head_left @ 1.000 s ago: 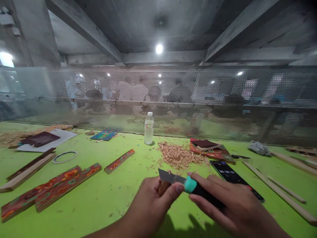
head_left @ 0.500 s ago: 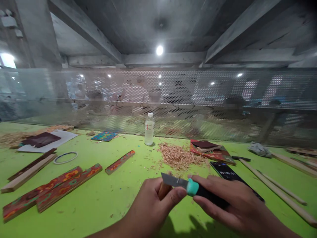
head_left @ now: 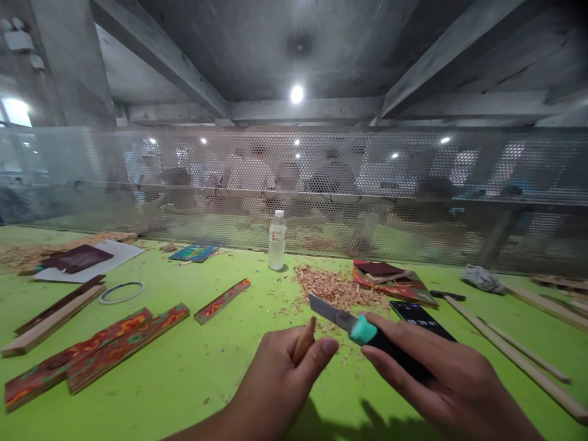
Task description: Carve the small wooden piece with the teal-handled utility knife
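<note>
In the lower middle of the head view, my left hand (head_left: 287, 370) is closed around a small piece of wood (head_left: 304, 340), whose narrow tip sticks up past the fingers. My right hand (head_left: 441, 373) grips the dark handle of a utility knife (head_left: 324, 308) with turquoise wrapping (head_left: 362, 331) near the blade. Its blade points up and left, just above the wood's tip and apart from it. Behind the blade lies a heap of wood shavings (head_left: 331, 285) on the green table (head_left: 184, 367).
A water bottle (head_left: 276, 242) stands in the middle. Painted wooden strips (head_left: 128, 346) and a tape ring (head_left: 121, 293) lie left. A phone (head_left: 420, 318), a hammer (head_left: 505, 349) and a crumpled grey cloth (head_left: 482, 278) are on the right. A perforated screen (head_left: 390, 214) runs along the back.
The knife has lifted away from the piece of wood, its blade rising and moving slightly right. The wood's tip now shows uncovered. My left hand has barely moved.
</note>
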`<state>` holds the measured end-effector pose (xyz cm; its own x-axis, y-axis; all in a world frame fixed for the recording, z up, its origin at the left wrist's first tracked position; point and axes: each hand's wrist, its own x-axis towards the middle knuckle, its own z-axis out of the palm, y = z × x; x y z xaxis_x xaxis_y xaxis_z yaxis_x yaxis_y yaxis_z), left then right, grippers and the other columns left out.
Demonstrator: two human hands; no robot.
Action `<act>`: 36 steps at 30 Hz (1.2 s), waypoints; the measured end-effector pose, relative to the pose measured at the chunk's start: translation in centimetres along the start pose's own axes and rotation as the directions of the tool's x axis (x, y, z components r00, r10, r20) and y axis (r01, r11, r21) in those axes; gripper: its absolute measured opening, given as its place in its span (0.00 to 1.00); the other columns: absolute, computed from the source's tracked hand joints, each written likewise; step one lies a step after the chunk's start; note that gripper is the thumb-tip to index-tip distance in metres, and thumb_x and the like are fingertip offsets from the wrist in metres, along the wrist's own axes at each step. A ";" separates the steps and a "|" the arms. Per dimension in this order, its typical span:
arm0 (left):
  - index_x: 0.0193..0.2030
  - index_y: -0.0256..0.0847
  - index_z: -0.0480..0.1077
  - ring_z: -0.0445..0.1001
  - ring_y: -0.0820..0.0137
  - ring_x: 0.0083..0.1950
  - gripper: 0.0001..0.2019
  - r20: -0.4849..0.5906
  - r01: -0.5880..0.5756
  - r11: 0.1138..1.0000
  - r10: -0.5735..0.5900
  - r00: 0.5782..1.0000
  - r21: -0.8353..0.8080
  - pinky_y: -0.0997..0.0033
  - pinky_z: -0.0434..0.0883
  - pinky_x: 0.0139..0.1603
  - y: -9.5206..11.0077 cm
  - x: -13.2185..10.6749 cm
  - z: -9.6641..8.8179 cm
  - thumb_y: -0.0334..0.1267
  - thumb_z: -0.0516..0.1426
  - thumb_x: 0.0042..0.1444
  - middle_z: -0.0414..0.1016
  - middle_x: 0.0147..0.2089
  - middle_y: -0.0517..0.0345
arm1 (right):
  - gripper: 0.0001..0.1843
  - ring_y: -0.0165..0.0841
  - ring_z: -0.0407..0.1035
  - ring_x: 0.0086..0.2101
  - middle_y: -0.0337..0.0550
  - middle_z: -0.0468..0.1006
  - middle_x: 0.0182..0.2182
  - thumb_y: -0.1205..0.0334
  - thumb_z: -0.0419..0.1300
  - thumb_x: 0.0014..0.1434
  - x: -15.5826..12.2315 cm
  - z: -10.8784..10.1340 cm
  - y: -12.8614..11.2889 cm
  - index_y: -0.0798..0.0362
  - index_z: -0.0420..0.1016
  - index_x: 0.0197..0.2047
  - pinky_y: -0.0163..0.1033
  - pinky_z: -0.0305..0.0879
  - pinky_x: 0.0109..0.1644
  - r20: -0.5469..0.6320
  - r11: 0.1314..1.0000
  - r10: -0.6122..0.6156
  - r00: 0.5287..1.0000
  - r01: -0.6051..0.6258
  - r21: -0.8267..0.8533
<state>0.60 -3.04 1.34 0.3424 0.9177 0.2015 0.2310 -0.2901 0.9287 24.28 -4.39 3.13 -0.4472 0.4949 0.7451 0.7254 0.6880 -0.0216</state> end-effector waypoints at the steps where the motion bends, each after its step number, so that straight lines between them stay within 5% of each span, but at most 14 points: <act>1: 0.25 0.45 0.53 0.50 0.72 0.27 0.27 0.005 0.001 1.000 -0.001 1.000 -0.012 0.68 0.50 0.29 0.1 0.0 0.0 0.62 0.55 0.64 0.49 0.24 0.68 | 0.16 0.32 0.82 0.36 0.43 0.86 0.40 0.54 0.58 0.71 0.2 -0.3 0.0 0.48 0.75 0.59 0.31 0.77 0.37 0.027 1.000 -0.008 1.000 0.007 0.007; 7: 0.27 0.44 0.59 0.49 0.72 0.28 0.25 0.029 -0.043 0.999 0.043 0.999 0.019 0.69 0.51 0.30 0.4 0.0 -0.1 0.61 0.59 0.63 0.49 0.25 0.68 | 0.16 0.30 0.81 0.31 0.42 0.87 0.35 0.53 0.56 0.72 1.1 -0.8 -0.7 0.50 0.78 0.55 0.29 0.76 0.33 0.108 0.994 -0.068 0.992 0.058 0.087; 18: 0.24 0.45 0.52 0.49 0.73 0.27 0.28 -0.001 0.007 1.000 -0.007 1.000 0.022 0.68 0.49 0.28 -0.1 0.0 -0.1 0.62 0.57 0.63 0.48 0.24 0.69 | 0.18 0.33 0.82 0.33 0.44 0.86 0.39 0.51 0.57 0.71 0.0 0.0 0.0 0.49 0.77 0.59 0.32 0.76 0.34 -0.004 0.999 0.035 0.999 -0.035 -0.007; 25: 0.27 0.44 0.58 0.49 0.74 0.27 0.27 0.062 -0.014 0.998 0.018 0.998 -0.062 0.70 0.50 0.29 0.2 -0.1 -0.3 0.64 0.58 0.62 0.49 0.24 0.70 | 0.15 0.31 0.81 0.32 0.42 0.86 0.36 0.54 0.58 0.70 0.8 -0.7 -0.1 0.48 0.79 0.55 0.30 0.77 0.35 0.163 0.994 -0.040 0.986 0.022 0.111; 36: 0.26 0.45 0.56 0.49 0.74 0.23 0.30 0.068 0.068 0.988 -0.059 0.996 -0.137 0.70 0.49 0.27 -0.1 0.0 -0.1 0.69 0.57 0.60 0.49 0.18 0.71 | 0.19 0.30 0.80 0.31 0.42 0.85 0.35 0.51 0.56 0.73 -0.3 0.7 -0.4 0.51 0.76 0.60 0.31 0.75 0.35 0.028 0.998 -0.052 0.998 0.053 -0.035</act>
<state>0.48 -3.02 1.29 0.3892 0.9126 0.1251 0.1267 -0.1875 0.9740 23.71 -4.45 2.42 -0.4987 0.4727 0.7265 0.7183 0.6945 0.0411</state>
